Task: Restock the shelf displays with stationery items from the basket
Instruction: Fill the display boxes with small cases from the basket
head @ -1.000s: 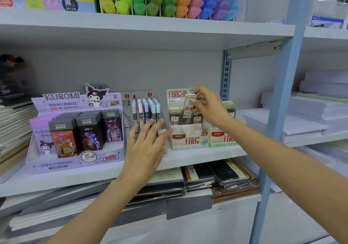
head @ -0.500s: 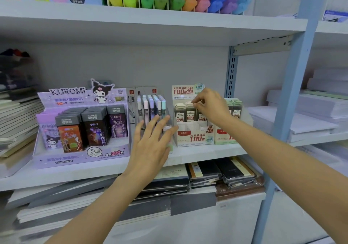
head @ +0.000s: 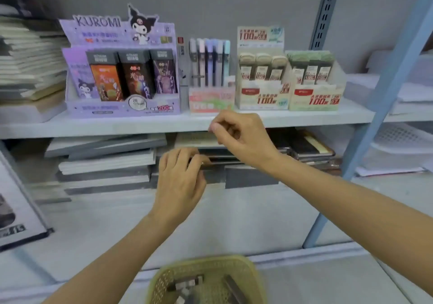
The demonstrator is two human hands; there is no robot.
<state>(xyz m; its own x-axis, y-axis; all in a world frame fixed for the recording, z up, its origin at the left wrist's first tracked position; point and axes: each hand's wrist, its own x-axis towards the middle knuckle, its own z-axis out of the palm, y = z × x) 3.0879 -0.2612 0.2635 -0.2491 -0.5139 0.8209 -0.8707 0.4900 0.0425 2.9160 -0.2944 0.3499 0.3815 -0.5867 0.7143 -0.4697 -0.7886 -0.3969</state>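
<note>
Two cream display boxes of lead-refill cases, one left of the other, stand on the middle shelf, both with full front rows. My right hand hovers in front of the shelf edge below them, fingers curled with the thumb against the forefinger and nothing visible in it. My left hand hangs lower and to the left with loosely bent fingers, and I see nothing in it. A yellow-green basket sits at the bottom centre, holding several small dark stationery packs.
A purple Kuromi display and a pastel pen display stand left of the refill boxes. Stacked notebooks fill the shelf below. A blue upright post rises at the right, with white paper stacks beyond it.
My right hand left the refill box and dropped below the shelf edge. My left hand sank and its fingers bent. The view tilted down, bringing the basket into sight.
</note>
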